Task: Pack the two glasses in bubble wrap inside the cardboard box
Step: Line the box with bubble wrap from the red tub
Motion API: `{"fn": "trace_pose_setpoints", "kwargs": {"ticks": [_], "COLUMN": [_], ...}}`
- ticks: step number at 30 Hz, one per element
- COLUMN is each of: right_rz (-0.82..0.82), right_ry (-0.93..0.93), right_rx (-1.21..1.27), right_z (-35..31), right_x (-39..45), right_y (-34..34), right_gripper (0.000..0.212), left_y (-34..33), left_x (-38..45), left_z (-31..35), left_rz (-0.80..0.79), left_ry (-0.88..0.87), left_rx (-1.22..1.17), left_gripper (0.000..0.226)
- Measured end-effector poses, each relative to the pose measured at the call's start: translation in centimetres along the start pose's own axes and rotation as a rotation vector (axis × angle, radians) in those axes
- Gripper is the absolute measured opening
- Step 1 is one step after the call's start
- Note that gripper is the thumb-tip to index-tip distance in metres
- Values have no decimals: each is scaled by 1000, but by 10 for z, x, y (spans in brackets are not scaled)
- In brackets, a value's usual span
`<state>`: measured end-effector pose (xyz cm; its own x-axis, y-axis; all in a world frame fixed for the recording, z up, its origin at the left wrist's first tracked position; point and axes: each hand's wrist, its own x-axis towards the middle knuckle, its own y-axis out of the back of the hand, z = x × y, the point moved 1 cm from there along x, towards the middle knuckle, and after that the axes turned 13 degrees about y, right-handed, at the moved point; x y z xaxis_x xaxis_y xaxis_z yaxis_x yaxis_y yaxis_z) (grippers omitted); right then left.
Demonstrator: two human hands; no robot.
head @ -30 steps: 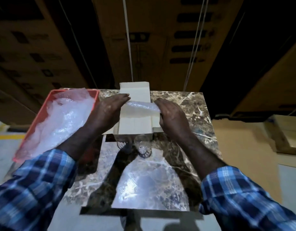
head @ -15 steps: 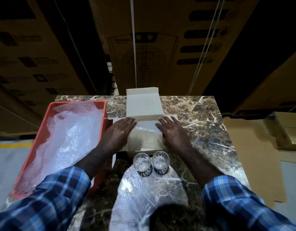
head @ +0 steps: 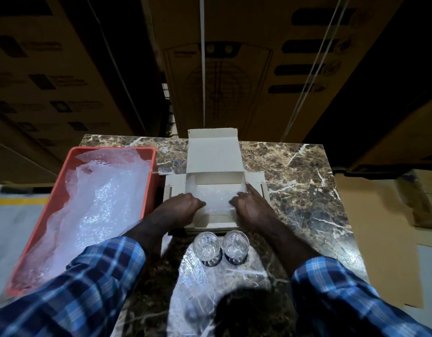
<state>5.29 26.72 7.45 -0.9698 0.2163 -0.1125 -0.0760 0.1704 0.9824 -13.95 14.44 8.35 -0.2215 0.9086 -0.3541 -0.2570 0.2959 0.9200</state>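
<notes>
both hands (head: 178, 207) (head: 249, 205) press bubble wrap (head: 216, 199) into the cardboard box (head: 213, 154).

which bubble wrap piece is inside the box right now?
The small bubble wrap sheet pressed down between the left hand and right hand in the white cardboard box. The bigger pile sits in the orange tray.

A brown marble table (head: 295, 171) with white veins is seen from above. Set directly on it are an open cardboard box (head: 213, 161) at the middle, an orange tray (head: 147, 190) at left, and two glasses (head: 221, 245) side by side near the box.
</notes>
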Motion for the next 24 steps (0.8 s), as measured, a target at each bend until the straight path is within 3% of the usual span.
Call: {"fn": "trace_pose_setpoints", "kwargs": {"ticks": [3, 8, 11, 15, 17, 21, 24], "right_rz": [178, 540, 651, 525, 390, 237, 34], "right_ry": [-50, -92, -50, 24, 64, 119, 75], "right_rx": [19, -49, -152, -190, -171, -154, -173], "right_z": [4, 14, 16, 14, 16, 18, 18], "right_x": [5, 11, 9, -2, -8, -10, -7], "right_y": [18, 46, 55, 34, 14, -10, -18], "right_gripper": [35, 54, 55, 58, 58, 40, 49], "left_y": [18, 51, 49, 19, 1, -26, -31], "left_x": [2, -7, -10, -15, -11, 5, 16], "left_z": [-2, 0, -1, 0, 3, -4, -8], "left_rz": [161, 687, 807, 742, 600, 258, 153], "left_ry": [28, -136, -178, -235, -270, -212, -175], "left_rx": [-101, -134, -142, -37, 38, 244, 376], "left_gripper": [57, 54, 50, 46, 51, 65, 62]}}
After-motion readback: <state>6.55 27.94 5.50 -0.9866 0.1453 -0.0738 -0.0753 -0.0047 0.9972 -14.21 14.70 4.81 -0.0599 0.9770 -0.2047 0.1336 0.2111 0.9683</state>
